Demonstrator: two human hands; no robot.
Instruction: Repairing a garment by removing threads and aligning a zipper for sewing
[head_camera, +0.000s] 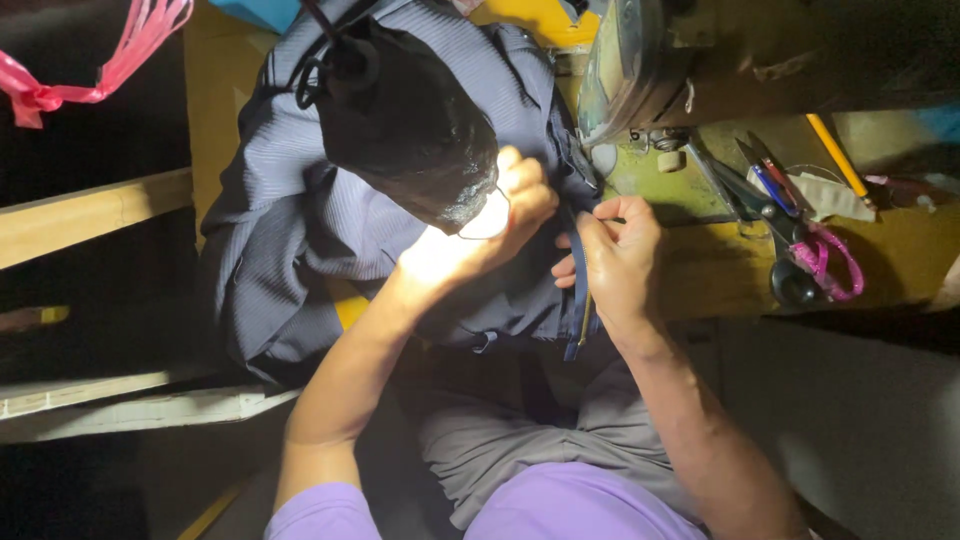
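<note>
While the dark striped garment is spread over the left part of the desk, its folded edge is gathered between both hands just in front of the sewing machine. The left hand is laid on top of the cloth, fingers curled down onto it, under the glare of a lamp in a dark shade. The right hand is closed in a pinch on the seam edge, a narrow dark strip being held along that edge; whether it is a zip or a tape cannot be told. The strip's long axis runs from the near edge of the desk toward the machine, and its far end is directed at the needle area, which is hidden by the machine head. Of the two hands, the right is the nearer to the machine bed. Scissors with pink handles and a yellow pencil are seen toward the desk's right edge, well apart from both hands.
</note>
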